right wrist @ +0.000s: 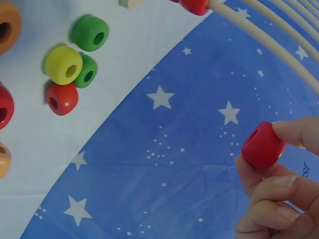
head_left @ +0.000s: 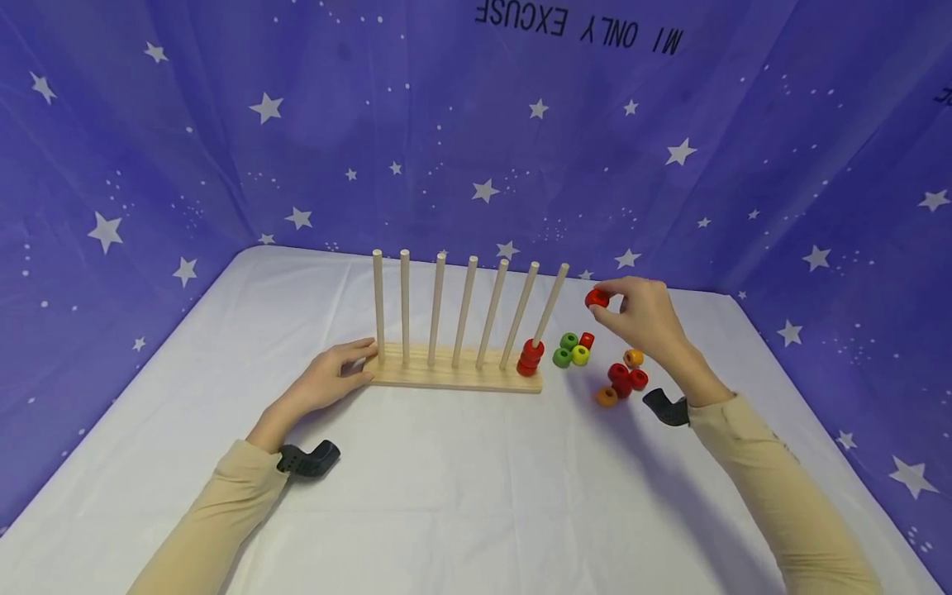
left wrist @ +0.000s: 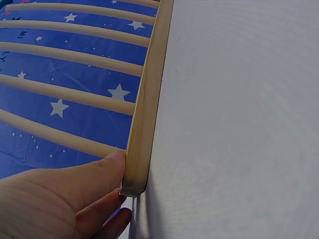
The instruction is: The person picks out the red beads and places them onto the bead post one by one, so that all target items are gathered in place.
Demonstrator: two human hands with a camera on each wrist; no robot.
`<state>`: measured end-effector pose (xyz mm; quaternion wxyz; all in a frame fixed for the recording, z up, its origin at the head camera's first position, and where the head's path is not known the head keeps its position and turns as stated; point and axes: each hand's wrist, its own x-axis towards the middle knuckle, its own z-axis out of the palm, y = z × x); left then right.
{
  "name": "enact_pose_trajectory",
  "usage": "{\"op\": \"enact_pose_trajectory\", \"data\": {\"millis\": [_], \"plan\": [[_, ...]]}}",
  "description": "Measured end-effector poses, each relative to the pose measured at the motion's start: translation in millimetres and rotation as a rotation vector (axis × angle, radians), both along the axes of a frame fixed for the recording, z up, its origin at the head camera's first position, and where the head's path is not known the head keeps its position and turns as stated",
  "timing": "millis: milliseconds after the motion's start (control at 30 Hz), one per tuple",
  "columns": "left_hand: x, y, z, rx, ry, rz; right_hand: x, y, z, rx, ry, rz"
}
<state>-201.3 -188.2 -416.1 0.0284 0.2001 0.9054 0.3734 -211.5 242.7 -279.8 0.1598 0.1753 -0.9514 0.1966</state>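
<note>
Right hand (head_left: 647, 318) pinching a red bead (head_left: 597, 298) between fingertips (right wrist: 299, 133).
Left hand (head_left: 330, 378), fingers straight, is pressing the peg rack (head_left: 454, 376) at nine o'clock on the white table (head_left: 461, 496).

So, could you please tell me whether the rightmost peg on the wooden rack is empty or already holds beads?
It holds beads: the rightmost peg has a short stack of red beads at its foot; the other six pegs are bare.

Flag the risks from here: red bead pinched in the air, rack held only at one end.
The right hand pinches the red bead by fingertips only, so it could slip and scatter the loose beads below. The rightmost peg leans in the head view, so the hole may miss its tip. The left hand steadies only the rack's far end; a bump might pivot it.
</note>
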Motion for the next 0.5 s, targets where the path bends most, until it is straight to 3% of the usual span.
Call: {"op": "enact_pose_trajectory", "data": {"millis": [500], "plan": [[-1.2,-1,-3.5,0.0,0.012,-0.002,4.0,-14,15.6,-0.007,0.057,0.031]]}}
